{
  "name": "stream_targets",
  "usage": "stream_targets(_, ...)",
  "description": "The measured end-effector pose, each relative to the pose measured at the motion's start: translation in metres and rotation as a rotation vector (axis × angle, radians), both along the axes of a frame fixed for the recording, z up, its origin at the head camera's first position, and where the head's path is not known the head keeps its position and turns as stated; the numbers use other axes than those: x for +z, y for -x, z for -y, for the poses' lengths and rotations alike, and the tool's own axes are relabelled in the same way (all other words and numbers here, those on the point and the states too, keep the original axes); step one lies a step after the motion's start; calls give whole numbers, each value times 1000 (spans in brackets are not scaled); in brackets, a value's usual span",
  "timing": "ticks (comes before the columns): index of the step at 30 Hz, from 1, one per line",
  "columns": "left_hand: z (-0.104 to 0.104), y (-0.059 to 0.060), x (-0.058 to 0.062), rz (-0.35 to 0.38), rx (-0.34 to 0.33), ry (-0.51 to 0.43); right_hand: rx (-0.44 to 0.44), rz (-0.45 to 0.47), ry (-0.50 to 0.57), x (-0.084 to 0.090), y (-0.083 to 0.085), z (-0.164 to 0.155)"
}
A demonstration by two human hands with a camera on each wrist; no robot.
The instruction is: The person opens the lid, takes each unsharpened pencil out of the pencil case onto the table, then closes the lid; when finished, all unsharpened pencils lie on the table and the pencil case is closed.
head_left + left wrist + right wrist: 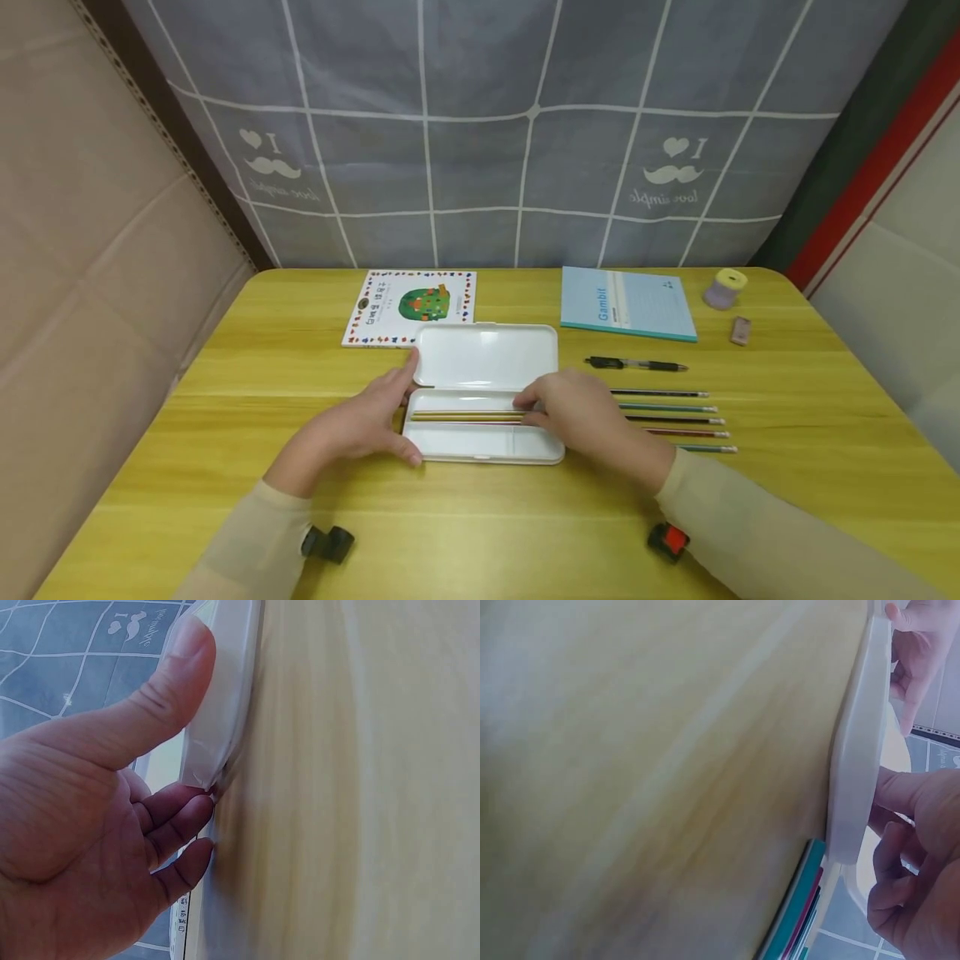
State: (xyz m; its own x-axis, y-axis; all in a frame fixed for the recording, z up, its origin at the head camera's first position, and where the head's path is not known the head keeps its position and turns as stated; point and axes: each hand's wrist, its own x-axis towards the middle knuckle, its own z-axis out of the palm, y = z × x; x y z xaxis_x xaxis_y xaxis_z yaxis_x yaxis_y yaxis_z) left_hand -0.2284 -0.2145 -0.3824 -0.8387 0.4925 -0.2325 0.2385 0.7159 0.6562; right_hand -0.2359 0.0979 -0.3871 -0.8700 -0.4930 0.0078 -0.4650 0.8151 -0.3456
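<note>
Your white pencil case (pixel 483 392) lies open in the middle of the yellow worktop (pixel 225 400), its lid (pixel 487 354) laid back flat toward the far edge. In the tray, a few pencils (pixel 465 414) lie lengthwise along the upper compartment; the strip nearer you (pixel 461 440) looks bare.

Your left hand (pixel 360 425) steadies the case's left end: the thumb presses on the near rim while the fingers (pixel 176 817) curl loosely against the far side at the hinge, so you hold that end in a light clasp. Your right hand (pixel 581 412) rests over the tray's right end, fingers (pixel 892 855) bent down into it where the pencils end; whether they pinch a pencil I cannot tell.

Just right of the case, five more pencils (pixel 675 421) lie in a parallel row, with a black pen (pixel 633 364) beyond them. A picture book (pixel 408 306) and a blue notebook (pixel 626 302) sit behind the lid.
</note>
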Motion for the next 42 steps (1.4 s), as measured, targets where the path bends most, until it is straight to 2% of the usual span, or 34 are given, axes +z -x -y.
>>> stream_targets(12, -1, -1, 1, -7, -2, 14, -24, 40, 36, 1, 0, 1)
stream_targets(19, -1, -1, 1, 6, 0, 22, -79, 67, 74, -3, -1, 0)
stream_targets(31, 0, -1, 1, 2, 1, 21, -60, 57, 124, -2, -3, -1)
stream_targets(35, -1, -2, 2, 11, 2, 13, -61, 53, 182, -1, -5, -5)
stream_targets(42, -1, -4, 5, 2, 0, 15, -95, 87, 354, 7, -13, -25)
